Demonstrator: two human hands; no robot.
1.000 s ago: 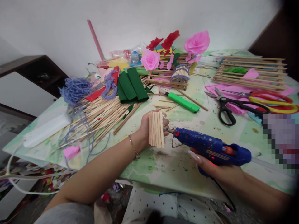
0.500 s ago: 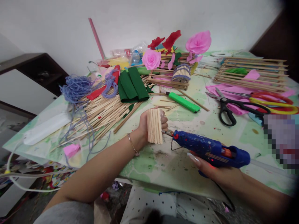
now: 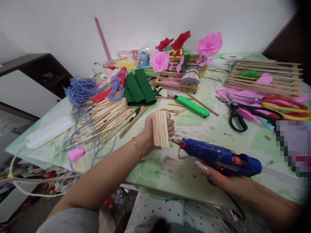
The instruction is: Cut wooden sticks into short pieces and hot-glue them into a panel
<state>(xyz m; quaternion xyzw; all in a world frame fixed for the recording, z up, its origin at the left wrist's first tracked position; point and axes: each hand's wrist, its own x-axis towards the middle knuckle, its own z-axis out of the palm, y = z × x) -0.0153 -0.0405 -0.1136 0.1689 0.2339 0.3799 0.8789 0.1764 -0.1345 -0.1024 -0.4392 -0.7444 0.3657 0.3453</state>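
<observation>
My left hand [image 3: 148, 127] holds a small piece covered in side-by-side wooden sticks [image 3: 160, 129], its fingers wrapped round the far side. What lies beneath the sticks is hidden. In my right hand [image 3: 218, 176] is a blue hot glue gun [image 3: 211, 152], gripped from below with its red light lit. The gun's metal nozzle points left and sits at the right edge of the stick piece; whether it touches I cannot tell. A clear glue stick [image 3: 279, 174] comes out of the gun's back end.
Loose wooden sticks [image 3: 114, 121], purple yarn [image 3: 81, 90] and folded green paper [image 3: 139, 87] lie to the left. Beyond my hands are a green utility knife [image 3: 191, 106], paper flowers [image 3: 159, 61] and a yarn-banded stick piece [image 3: 190, 76]. Black scissors [image 3: 238, 113] and a stick frame [image 3: 264, 77] sit right.
The view has shifted slightly, so the table's things appear a little further right. Both hands keep their holds, and the nozzle stays at the stick piece's edge.
</observation>
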